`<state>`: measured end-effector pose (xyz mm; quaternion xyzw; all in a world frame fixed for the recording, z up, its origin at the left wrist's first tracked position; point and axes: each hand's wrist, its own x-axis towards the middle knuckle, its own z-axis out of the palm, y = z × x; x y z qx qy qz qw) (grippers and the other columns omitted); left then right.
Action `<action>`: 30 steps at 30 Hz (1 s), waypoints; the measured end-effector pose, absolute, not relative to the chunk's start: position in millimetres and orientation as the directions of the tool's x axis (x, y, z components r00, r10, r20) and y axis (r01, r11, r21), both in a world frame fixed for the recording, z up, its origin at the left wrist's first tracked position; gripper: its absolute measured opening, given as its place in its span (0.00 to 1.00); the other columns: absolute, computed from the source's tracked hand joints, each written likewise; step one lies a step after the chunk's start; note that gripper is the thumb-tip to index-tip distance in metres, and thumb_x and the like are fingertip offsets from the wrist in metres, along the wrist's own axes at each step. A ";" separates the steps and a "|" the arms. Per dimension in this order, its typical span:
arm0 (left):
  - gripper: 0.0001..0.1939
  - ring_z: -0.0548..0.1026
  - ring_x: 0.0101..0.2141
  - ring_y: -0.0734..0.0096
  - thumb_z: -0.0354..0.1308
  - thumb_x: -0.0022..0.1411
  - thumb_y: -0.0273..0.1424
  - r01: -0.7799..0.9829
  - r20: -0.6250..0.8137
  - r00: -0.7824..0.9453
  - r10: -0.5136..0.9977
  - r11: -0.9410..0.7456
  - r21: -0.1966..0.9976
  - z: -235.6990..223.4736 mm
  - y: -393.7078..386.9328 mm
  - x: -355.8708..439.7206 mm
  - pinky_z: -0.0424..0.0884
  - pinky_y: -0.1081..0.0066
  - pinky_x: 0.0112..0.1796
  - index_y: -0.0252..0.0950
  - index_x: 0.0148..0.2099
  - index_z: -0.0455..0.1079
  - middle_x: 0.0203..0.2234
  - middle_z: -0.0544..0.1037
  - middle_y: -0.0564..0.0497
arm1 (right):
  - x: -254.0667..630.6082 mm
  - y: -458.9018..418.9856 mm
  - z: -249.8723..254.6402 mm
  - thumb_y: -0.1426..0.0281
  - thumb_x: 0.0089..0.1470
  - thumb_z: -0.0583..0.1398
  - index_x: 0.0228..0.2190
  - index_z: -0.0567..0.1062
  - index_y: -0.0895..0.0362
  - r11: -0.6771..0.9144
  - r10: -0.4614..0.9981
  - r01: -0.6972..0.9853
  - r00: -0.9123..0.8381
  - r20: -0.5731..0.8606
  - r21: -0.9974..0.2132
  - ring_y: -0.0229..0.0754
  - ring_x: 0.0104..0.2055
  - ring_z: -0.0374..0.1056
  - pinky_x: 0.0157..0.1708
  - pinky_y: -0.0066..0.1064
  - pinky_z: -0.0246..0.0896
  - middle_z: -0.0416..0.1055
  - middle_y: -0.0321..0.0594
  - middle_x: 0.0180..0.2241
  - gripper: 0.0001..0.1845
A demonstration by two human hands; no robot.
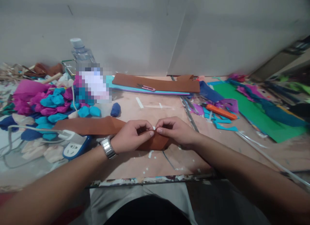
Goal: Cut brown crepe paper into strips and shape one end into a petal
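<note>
A long brown crepe-paper strip (84,126) lies across the pink board (155,163), running left from my hands. My left hand (132,136), a metal watch on its wrist, pinches the folded end of the strip with curled fingers. My right hand (176,131) pinches the same folded end (157,142) from the other side. The thumbs meet tip to tip above the fold.
Left: a heap of pink and blue crepe balls (50,104), a white and blue power strip (74,146) with cable, a water bottle (81,52). Back: another brown strip (157,83) with small snips. Right: an orange cutter (221,112), a green sheet (256,112), paper scraps.
</note>
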<state>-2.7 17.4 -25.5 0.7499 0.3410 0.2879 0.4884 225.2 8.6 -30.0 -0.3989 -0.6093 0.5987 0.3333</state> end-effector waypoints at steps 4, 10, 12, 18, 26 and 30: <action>0.08 0.71 0.33 0.71 0.62 0.66 0.33 0.218 0.082 0.599 0.797 -0.260 0.941 -24.7 17.6 -2.5 0.67 0.72 0.38 0.33 0.37 0.76 0.31 0.77 0.52 | 227.6 10.6 -33.3 0.57 0.52 0.71 0.31 0.80 0.58 -0.055 0.876 0.044 -0.477 -0.070 -0.998 0.37 0.33 0.65 0.36 0.30 0.58 0.73 0.35 0.30 0.16; 0.09 0.71 0.34 0.71 0.61 0.66 0.35 0.236 0.056 0.615 0.786 -0.251 0.939 -25.5 18.8 -2.6 0.67 0.71 0.38 0.33 0.37 0.76 0.31 0.77 0.52 | 228.3 9.7 -29.6 0.58 0.52 0.71 0.30 0.79 0.59 -0.071 0.872 0.062 -0.481 -0.092 -0.996 0.36 0.31 0.63 0.32 0.29 0.56 0.72 0.35 0.29 0.17; 0.10 0.70 0.33 0.71 0.61 0.66 0.36 0.239 0.051 0.622 0.781 -0.252 0.938 -26.0 18.4 -2.9 0.66 0.72 0.37 0.33 0.37 0.76 0.30 0.76 0.52 | 227.5 9.1 -27.2 0.57 0.52 0.71 0.32 0.79 0.59 -0.029 0.869 0.104 -0.488 -0.077 -0.994 0.37 0.32 0.64 0.32 0.29 0.57 0.72 0.36 0.29 0.18; 0.11 0.71 0.34 0.70 0.60 0.67 0.36 0.272 0.055 0.635 0.770 -0.290 0.918 -25.8 17.4 -1.7 0.67 0.71 0.38 0.33 0.38 0.76 0.31 0.77 0.51 | 223.9 6.6 -26.0 0.55 0.54 0.69 0.29 0.78 0.58 -0.016 0.886 0.131 -0.457 -0.075 -0.991 0.37 0.31 0.63 0.32 0.30 0.57 0.71 0.35 0.28 0.18; 0.12 0.71 0.31 0.72 0.62 0.66 0.37 0.301 0.029 0.622 0.783 -0.272 0.914 -26.1 16.8 -2.7 0.66 0.73 0.34 0.33 0.35 0.78 0.28 0.79 0.52 | 224.3 6.8 -27.7 0.57 0.55 0.68 0.28 0.77 0.58 -0.024 0.884 0.130 -0.461 -0.081 -0.991 0.35 0.29 0.60 0.30 0.28 0.55 0.68 0.33 0.27 0.17; 0.12 0.72 0.30 0.73 0.63 0.65 0.36 0.300 0.027 0.609 0.793 -0.261 0.917 -26.4 16.8 -3.4 0.67 0.74 0.34 0.33 0.35 0.78 0.28 0.80 0.52 | 224.2 6.9 -28.4 0.57 0.56 0.68 0.29 0.76 0.58 -0.029 0.889 0.133 -0.449 -0.086 -0.991 0.35 0.29 0.59 0.30 0.28 0.53 0.67 0.33 0.27 0.17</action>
